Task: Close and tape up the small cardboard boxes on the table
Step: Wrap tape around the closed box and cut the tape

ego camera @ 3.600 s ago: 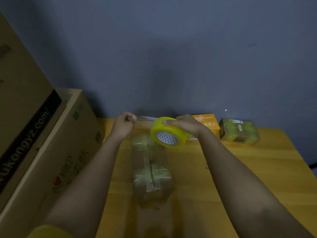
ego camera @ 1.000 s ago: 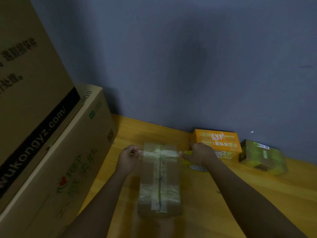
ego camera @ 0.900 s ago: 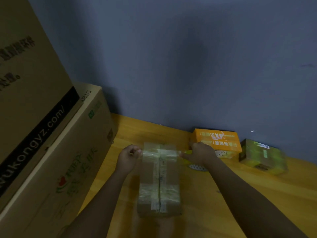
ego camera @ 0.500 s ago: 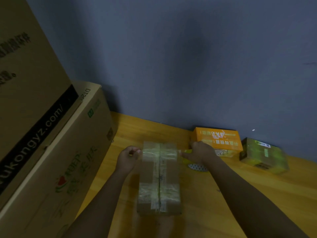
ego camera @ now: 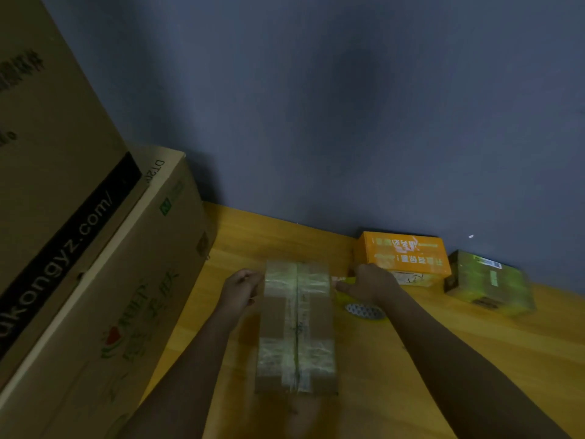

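A small brown cardboard box (ego camera: 296, 327) lies closed on the wooden table (ego camera: 443, 359), with clear tape along its middle seam and in bands across both ends. My left hand (ego camera: 240, 288) pinches the tape end at the box's far left edge. My right hand (ego camera: 368, 282) grips the yellow tape roll (ego camera: 364, 310) at the box's far right edge. A strip of tape stretches between the two hands across the far end of the box. The roll is mostly hidden under my right hand.
Two big cardboard cartons (ego camera: 104, 270) are stacked at the left, close to my left arm. An orange box (ego camera: 405, 255) and a green taped box (ego camera: 487, 283) stand against the blue wall at the back right.
Since 3.6 s ago both hands have come down from above the box, laying the tape across its far end. Over the last second the hands have hardly moved.
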Motion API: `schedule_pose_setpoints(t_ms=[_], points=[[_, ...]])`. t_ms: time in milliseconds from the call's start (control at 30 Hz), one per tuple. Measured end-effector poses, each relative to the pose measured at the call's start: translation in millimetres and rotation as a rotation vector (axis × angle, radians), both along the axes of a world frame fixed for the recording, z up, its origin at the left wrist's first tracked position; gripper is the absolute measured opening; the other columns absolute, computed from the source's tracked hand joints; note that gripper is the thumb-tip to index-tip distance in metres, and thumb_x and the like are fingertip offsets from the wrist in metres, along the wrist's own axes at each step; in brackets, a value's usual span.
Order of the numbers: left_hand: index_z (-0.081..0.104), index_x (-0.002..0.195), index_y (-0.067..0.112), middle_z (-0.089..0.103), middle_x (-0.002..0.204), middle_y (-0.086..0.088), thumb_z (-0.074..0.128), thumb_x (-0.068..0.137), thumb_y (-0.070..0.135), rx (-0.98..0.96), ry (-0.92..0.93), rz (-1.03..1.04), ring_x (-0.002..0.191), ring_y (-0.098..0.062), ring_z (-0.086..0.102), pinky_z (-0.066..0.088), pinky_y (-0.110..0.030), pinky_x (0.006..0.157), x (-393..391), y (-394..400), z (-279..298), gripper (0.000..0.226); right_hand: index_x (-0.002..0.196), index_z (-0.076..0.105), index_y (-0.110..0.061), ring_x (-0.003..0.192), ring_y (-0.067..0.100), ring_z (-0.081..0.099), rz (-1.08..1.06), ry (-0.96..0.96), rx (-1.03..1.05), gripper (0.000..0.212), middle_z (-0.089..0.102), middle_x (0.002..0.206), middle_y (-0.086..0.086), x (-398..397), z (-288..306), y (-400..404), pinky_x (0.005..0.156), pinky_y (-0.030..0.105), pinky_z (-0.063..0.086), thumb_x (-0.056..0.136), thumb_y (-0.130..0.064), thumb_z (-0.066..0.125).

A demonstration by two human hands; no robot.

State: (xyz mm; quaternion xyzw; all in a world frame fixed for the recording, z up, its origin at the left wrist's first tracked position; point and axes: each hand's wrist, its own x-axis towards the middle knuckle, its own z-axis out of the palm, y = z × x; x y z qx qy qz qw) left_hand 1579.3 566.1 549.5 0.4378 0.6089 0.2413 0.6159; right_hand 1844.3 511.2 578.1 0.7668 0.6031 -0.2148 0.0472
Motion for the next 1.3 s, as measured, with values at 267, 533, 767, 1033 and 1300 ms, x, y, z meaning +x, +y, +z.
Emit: schedule_pose_setpoints(t_ms=[267, 533, 767, 1033, 1300], points=[[0.042, 0.107, 0.007, 0.037, 0.075, -0.004, 0.03, 0.105, 0.019, 0.173, 0.09, -0.152, 0.058, -0.014, 0.033, 0.03, -0.024, 0.053, 16, -4, -21, 0.017, 0.122, 0.056, -0.016, 0.101, 0.026, 0.06, -0.007, -0.016, -0.02, 0.058, 0.064, 0.113, 0.008, 3, -13, 3, 0.076, 0.034, 0.048, 0.089, -0.063, 0.049], [0.041, 0.137, 0.015, 0.033, 0.138, -0.018, 0.042, 0.097, -0.001, 0.049, 0.469, -0.187, 0.107, -0.037, 0.048, 0.043, -0.04, 0.073, 2, -6, -27, 0.043, 0.125, 0.055, -0.016, 0.107, 0.028, 0.057, -0.046, 0.028, -0.017, 0.058, 0.062, 0.116, 0.013, 1, -16, -2, 0.081, 0.036, 0.049, 0.09, -0.061, 0.048], [0.006, 0.151, 0.021, -0.007, 0.157, -0.005, 0.051, 0.087, 0.064, 0.169, 0.588, -0.434, 0.143, -0.033, 0.002, 0.027, -0.053, 0.11, 63, -38, 41, 0.089, 0.13, 0.053, -0.017, 0.114, 0.03, 0.055, -0.128, 0.1, 0.002, 0.061, 0.057, 0.127, 0.014, -3, -21, -13, 0.081, 0.036, 0.044, 0.09, -0.064, 0.045], [-0.037, 0.141, 0.026, -0.054, 0.137, -0.016, 0.062, 0.062, 0.081, 0.043, 0.78, -0.653, 0.131, -0.044, -0.041, 0.002, -0.074, 0.105, 99, -60, 40, 0.138, 0.124, 0.057, -0.012, 0.108, 0.029, 0.059, -0.155, 0.064, 0.07, 0.062, 0.062, 0.119, 0.013, -5, -11, -23, 0.082, 0.035, 0.048, 0.091, -0.063, 0.044], [-0.034, 0.14, 0.039, -0.047, 0.145, -0.008, 0.065, 0.062, 0.076, 0.244, 0.689, -0.771, 0.138, -0.043, -0.03, 0.006, -0.072, 0.107, 88, -76, 33, 0.132, 0.115, 0.058, -0.013, 0.099, 0.025, 0.061, -0.186, 0.038, 0.075, 0.057, 0.065, 0.111, 0.009, -2, 12, -60, 0.071, 0.033, 0.045, 0.087, -0.063, 0.052]])
